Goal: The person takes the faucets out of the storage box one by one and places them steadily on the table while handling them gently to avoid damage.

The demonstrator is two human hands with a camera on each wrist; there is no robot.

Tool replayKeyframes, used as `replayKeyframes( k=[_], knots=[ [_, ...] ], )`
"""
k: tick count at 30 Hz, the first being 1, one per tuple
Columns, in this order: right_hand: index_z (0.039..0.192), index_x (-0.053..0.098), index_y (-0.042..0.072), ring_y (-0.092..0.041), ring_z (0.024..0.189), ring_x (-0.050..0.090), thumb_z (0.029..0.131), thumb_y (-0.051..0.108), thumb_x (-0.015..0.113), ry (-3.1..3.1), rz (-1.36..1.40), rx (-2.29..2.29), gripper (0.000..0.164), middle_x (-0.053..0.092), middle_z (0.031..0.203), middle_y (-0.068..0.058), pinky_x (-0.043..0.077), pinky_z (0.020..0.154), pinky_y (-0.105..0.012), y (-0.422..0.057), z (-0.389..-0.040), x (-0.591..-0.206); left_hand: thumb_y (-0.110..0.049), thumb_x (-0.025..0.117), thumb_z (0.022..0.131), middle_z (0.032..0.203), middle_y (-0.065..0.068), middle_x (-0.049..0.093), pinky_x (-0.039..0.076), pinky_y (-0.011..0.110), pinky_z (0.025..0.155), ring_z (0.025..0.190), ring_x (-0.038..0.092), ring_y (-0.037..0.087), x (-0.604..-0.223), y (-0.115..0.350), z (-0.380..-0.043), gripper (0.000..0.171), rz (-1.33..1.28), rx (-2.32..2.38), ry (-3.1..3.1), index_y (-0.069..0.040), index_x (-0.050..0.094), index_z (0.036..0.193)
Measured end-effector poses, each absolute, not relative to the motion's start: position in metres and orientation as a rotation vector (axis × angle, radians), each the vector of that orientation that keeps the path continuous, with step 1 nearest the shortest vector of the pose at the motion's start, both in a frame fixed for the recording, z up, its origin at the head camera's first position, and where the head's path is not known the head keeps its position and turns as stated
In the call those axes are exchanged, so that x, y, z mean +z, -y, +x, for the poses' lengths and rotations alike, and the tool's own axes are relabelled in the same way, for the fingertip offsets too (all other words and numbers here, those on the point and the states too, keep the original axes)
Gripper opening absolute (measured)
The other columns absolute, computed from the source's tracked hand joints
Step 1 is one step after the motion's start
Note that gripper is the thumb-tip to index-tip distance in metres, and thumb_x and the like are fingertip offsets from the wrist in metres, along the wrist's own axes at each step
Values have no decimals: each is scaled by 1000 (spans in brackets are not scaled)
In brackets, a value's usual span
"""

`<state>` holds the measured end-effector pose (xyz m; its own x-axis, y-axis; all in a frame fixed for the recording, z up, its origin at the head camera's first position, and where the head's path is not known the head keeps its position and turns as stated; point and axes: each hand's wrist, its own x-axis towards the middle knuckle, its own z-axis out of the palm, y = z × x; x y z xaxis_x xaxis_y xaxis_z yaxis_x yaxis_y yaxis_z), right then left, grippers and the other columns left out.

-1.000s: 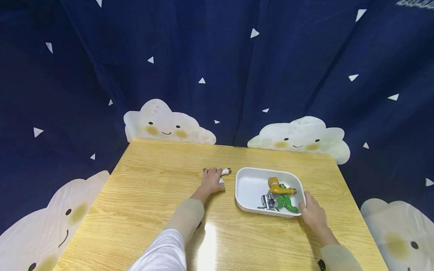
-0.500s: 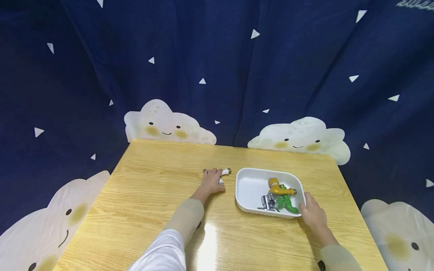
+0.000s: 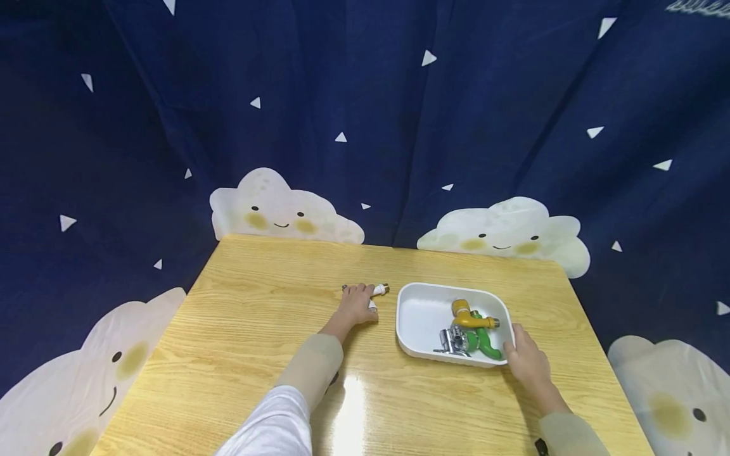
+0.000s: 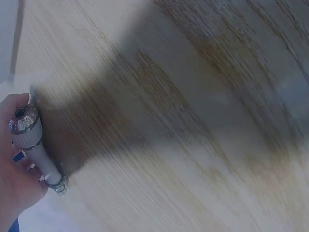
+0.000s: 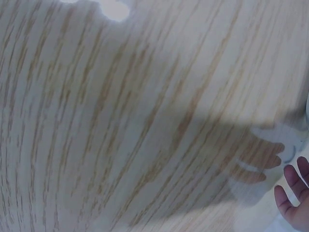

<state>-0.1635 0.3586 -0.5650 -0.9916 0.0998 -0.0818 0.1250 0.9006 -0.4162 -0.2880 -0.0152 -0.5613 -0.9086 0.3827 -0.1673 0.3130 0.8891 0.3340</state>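
Note:
In the head view my left hand (image 3: 355, 305) lies over white pipe-like fittings (image 3: 379, 290) with metal ends, left of the bin; the hand covers much of them. The left wrist view shows the fingers curled round a white fitting (image 4: 43, 162) with a wide metal collar and a narrow metal tip. My right hand (image 3: 527, 359) holds the right side of a white plastic bin (image 3: 419, 286), thumb at its rim. Inside the bin lie a yellow elbow fitting (image 3: 472, 320), a green curved fitting (image 3: 486, 345) and a shiny metal piece (image 3: 453, 341).
A light wooden table (image 3: 239, 304) carries everything. Dark blue cloth (image 3: 365, 82) with clouds and white triangles hangs behind and beside it. The right wrist view shows mostly tabletop, with my fingers at its right edge.

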Motion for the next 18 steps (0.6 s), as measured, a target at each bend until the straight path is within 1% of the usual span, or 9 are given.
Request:
replayKeyframes(
  k=[5, 8, 11, 14, 18],
  knots=[
    [132, 30, -3, -46, 107, 47, 93, 21, 35, -3008, 176, -660, 46, 45, 122, -29, 42, 74, -59, -359, -164, -565, -29, 69, 72, 130, 15, 43, 17, 44, 109, 124, 35, 31, -563, 13, -288, 74, 509, 481, -2824, -7, 38, 136],
    [132, 30, -3, -46, 106, 47, 93, 21, 35, -3007, 175, -658, 46, 46, 122, -29, 43, 74, -59, -359, -164, -566, -28, 69, 70, 135, 15, 39, 14, 48, 109, 128, 32, 32, -560, 9, -287, 79, 489, 486, -2819, -6, 36, 137],
    [132, 30, -3, -47, 106, 47, 93, 21, 35, -3004, 172, -662, 45, 45, 122, -29, 42, 74, -59, -359, -163, -566, -31, 68, 69, 139, 15, 35, 12, 52, 109, 130, 29, 33, -554, 5, -286, 83, 481, 519, -2826, -7, 32, 140],
    [132, 30, -3, -47, 107, 46, 93, 21, 35, -3008, 171, -660, 46, 45, 123, -29, 42, 74, -59, -359, -164, -566, -32, 65, 71, 140, 15, 35, 17, 53, 107, 130, 31, 33, -544, -2, -285, 81, 511, 599, -2857, -7, 32, 140],
    [132, 29, -3, -47, 108, 46, 94, 21, 34, -3007, 173, -651, 46, 44, 124, -29, 42, 74, -59, -359, -164, -565, -31, 60, 77, 138, 13, 39, 25, 47, 105, 127, 36, 30, -534, -13, -284, 71, 560, 748, -2901, -7, 34, 138]
  ],
)
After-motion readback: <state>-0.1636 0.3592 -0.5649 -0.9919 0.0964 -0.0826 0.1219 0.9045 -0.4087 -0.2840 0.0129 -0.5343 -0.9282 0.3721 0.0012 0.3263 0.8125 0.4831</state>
